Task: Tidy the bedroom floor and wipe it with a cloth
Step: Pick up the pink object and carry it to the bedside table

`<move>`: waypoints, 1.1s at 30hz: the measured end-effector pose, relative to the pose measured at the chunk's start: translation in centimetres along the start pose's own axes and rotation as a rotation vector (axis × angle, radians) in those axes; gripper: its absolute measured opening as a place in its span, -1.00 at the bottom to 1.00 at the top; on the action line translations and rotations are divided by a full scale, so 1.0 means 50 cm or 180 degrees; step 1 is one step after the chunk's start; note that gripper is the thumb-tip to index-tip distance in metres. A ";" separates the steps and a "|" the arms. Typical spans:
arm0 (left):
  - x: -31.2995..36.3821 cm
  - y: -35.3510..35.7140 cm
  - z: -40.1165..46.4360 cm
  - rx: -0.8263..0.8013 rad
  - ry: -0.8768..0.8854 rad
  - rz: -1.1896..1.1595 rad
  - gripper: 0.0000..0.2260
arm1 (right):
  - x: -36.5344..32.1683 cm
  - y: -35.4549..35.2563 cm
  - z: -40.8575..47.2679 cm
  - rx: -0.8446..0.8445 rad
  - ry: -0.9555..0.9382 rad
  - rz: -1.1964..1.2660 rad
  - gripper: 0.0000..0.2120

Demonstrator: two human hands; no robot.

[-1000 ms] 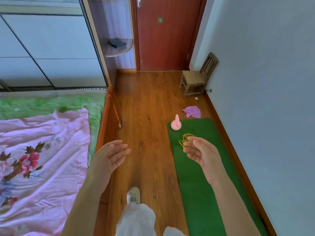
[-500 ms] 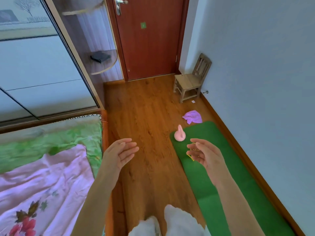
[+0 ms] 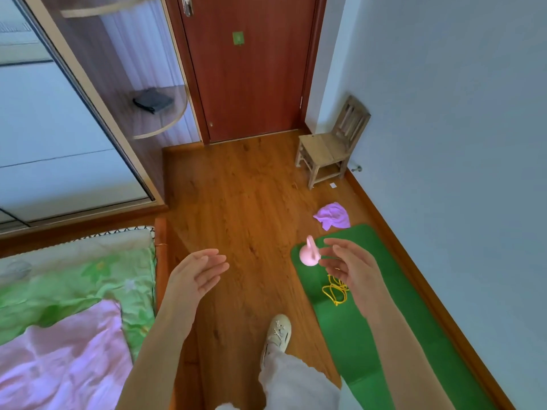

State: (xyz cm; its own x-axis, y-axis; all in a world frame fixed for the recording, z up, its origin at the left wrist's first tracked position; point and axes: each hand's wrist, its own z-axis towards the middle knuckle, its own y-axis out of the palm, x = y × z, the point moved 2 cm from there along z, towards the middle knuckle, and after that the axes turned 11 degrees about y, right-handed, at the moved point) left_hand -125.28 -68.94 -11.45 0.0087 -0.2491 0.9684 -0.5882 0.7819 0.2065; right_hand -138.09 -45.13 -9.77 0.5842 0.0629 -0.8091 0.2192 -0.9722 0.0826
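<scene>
A: Head view: the person is stepping closer to the flat green floor mat (image 3: 381, 335); both hands are hanging open, holding nothing.

B: The left hand (image 3: 196, 275) and right hand (image 3: 352, 266) (fingers loose) are nearing the pink rubber kettlebell-shaped toy (image 3: 309, 254) and yellow tangled cord (image 3: 334, 290) on the mat; the crumpled purple cloth (image 3: 333, 216) is lying just beyond its far end.

Bright, even daylight w/ soft faint shadows; a warm glare patch sits on the wood floor (image 3: 236, 220). Wide-angle bend curves the wardrobe (image 3: 74, 113) and wall (image 3: 458, 143) at the edges. Overall slightly soft.
</scene>
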 end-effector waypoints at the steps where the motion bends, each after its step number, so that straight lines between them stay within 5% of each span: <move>1: 0.005 0.010 0.038 -0.0046 0.0050 -0.0034 -0.84 | -0.023 0.007 0.031 -0.0028 -0.0036 -0.0013 -0.78; 6: 0.049 0.066 0.227 -0.0215 0.0178 -0.0064 -0.73 | -0.155 0.018 0.170 -0.0072 -0.0185 0.0062 -0.78; 12: 0.079 0.121 0.372 -0.0325 0.0099 -0.0135 -0.32 | -0.248 -0.001 0.297 0.0202 -0.0115 0.0147 -0.79; 16: 0.071 0.171 0.446 -0.0331 -0.0103 -0.0078 -0.50 | -0.265 -0.016 0.360 0.0317 -0.0003 0.0184 -0.80; 19: 0.059 0.217 0.509 -0.0452 -0.0288 0.0137 -0.83 | -0.274 -0.024 0.397 0.0438 0.0006 0.0306 -0.79; 25: 0.036 0.323 0.680 -0.0745 -0.0534 0.0659 -0.80 | -0.301 -0.032 0.479 0.0814 0.0046 0.0623 -0.81; 33: 0.051 0.495 0.890 -0.1824 -0.0702 0.1133 -0.80 | -0.359 -0.036 0.561 0.1459 -0.0064 0.1143 -0.79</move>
State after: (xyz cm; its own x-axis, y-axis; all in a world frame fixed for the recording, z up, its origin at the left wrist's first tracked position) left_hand -175.84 -75.64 -10.10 -0.3047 0.0149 0.9523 -0.0064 0.9998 -0.0177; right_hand -170.91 -50.85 -11.72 0.5436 -0.2886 -0.7882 -0.3531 -0.9305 0.0972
